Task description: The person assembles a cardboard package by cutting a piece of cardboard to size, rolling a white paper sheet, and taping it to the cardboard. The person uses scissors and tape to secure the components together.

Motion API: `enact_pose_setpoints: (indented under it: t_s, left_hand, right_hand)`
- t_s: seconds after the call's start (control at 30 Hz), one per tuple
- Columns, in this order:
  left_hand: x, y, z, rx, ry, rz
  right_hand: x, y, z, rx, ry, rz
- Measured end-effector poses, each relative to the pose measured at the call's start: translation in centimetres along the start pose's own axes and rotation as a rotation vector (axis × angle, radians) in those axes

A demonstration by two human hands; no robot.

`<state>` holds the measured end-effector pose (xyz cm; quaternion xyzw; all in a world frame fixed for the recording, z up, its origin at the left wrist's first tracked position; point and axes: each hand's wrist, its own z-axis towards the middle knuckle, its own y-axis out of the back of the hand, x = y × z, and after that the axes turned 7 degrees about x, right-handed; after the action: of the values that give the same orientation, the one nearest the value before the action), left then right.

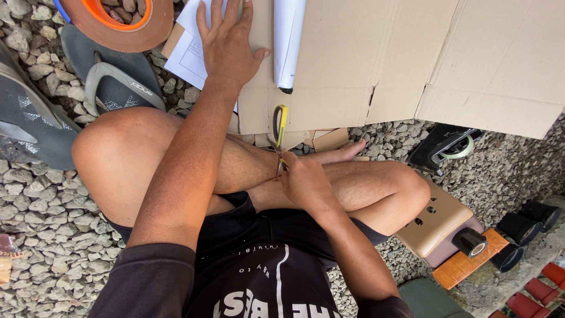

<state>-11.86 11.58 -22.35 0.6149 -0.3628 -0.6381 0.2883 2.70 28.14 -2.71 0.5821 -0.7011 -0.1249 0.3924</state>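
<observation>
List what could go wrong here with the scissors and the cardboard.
1. The scissors in the right hand sit just above the crossed bare legs; a slip could nick skin.
2. The left hand presses the cardboard ahead of the scissors, so its fingers may lie in their path.
3. The cardboard rests on loose gravel, so it may shift and spoil the cut.

Flattened brown cardboard box [376, 59] ahead
</observation>
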Motion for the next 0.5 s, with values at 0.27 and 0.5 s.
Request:
enact_pose_setpoints:
  t_s: [0.27,0.5]
  left_hand:
    - [-0.9,1.7,0.4,-0.014,-0.009,0.002]
    - [-1.3,2.0,3.2,-0.002,0.050,-0.009]
  right_hand:
    - [1.8,7.4,-3.3,-0.020,-0.110,0.179]
    - [1.1,16.0,3.8,-0.380,0.010,0.167]
